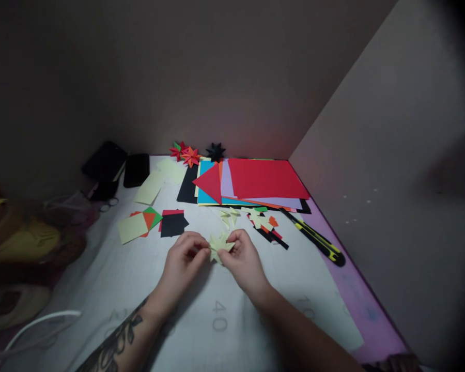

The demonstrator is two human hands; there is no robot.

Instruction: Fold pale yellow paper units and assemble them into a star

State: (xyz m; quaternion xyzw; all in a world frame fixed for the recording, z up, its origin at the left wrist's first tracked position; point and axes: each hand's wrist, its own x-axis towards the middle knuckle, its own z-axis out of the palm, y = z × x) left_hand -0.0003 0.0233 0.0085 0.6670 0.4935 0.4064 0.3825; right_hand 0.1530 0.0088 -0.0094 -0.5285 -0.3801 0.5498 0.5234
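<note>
A pale yellow-green folded paper star (pixel 219 246) with several points is held between both hands above the white sheet. My left hand (pixel 186 257) pinches its left side with thumb and fingertips. On the right side, the thumb and fingers of my right hand (pixel 243 258) grip the star, the thumb lying over its front. Just beyond the star lie small folded pieces of the same pale paper (pixel 228 217). Part of the star is covered by the fingertips.
Coloured paper sheets (pixel 269 178) are stacked at the back, with finished paper stars (pixel 190 156) and a black star (pixel 216 151) behind. Paper squares (pixel 133 229) lie left. Right are scraps (pixel 271 235) and a yellow-black utility knife (pixel 318 237). Scissors (pixel 109 205) and a phone-like black object (pixel 137 170) lie far left.
</note>
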